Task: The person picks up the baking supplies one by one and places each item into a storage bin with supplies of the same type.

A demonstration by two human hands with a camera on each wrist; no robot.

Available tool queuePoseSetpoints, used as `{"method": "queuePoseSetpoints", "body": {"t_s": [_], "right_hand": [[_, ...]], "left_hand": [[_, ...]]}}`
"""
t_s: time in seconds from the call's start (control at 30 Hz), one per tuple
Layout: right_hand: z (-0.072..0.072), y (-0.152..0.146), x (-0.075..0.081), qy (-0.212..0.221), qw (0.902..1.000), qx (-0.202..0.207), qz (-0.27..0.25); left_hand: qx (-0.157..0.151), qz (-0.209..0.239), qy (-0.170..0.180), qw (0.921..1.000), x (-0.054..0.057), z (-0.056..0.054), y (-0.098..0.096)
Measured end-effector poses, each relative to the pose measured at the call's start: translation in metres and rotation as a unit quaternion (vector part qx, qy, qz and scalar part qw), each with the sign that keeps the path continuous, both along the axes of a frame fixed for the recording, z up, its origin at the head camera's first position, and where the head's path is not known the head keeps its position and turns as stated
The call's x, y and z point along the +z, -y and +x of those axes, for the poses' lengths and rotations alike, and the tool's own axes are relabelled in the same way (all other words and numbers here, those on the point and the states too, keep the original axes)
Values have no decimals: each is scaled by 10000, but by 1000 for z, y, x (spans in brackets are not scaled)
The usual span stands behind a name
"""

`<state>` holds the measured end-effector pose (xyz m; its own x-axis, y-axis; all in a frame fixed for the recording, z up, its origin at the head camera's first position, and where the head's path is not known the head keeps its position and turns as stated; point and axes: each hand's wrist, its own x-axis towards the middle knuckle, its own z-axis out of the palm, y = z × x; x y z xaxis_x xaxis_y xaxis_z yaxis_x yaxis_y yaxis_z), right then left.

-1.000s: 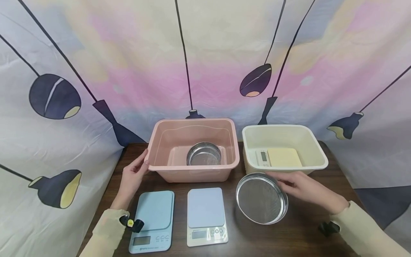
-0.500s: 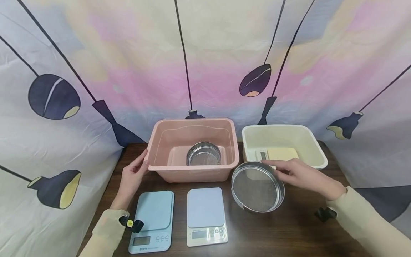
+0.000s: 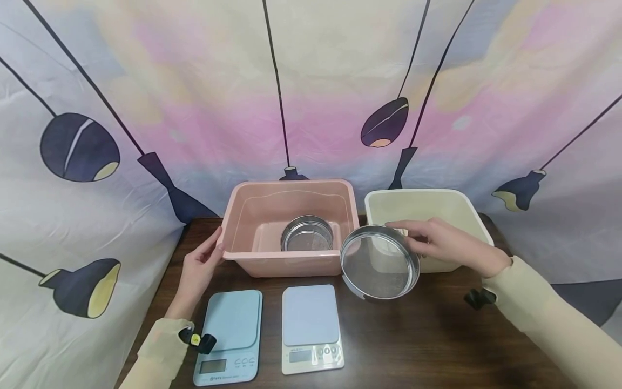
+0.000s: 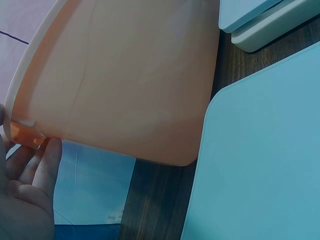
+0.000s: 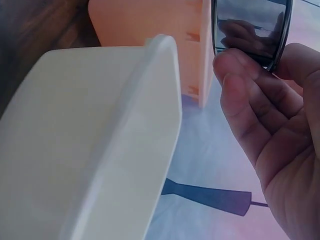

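Note:
My left hand (image 3: 198, 270) holds the left rim of a pink plastic basin (image 3: 291, 266); in the left wrist view its fingers (image 4: 49, 162) curl under that edge. Inside the basin lies a round metal sieve (image 3: 307, 239). My right hand (image 3: 449, 244) pinches a larger round sieve (image 3: 380, 267) by its metal rim. This sieve hangs tilted above the table, overlapping the pink basin's right end and the cream basin (image 3: 427, 204). In the right wrist view, thumb and fingers grip the shiny sieve wall (image 5: 252, 32) above the cream basin's rim (image 5: 125, 110).
A light-blue kitchen scale (image 3: 232, 321) lies at the front left of the dark wooden table (image 3: 418, 346). Beside it is a white kitchen scale (image 3: 312, 324) with a pale lilac platform. A patterned cloth (image 3: 311, 108) hangs behind. The cream basin's contents are mostly hidden.
My right hand has lifted the larger sieve up and left, from near the table to the gap between the basins. My left hand stays at the pink basin's rim.

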<state>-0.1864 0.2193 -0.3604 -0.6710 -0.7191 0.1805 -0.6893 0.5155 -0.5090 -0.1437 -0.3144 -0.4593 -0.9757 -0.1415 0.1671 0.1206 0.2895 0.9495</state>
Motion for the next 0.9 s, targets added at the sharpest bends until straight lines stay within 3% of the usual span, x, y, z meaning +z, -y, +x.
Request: {"method": "queuePoseSetpoints", "body": {"t_s": [0.9], "right_hand": [[-48, 39, 33, 646, 9968, -186, 423]], "left_hand": [[-54, 16, -68, 10000, -1, 0, 1]]}}
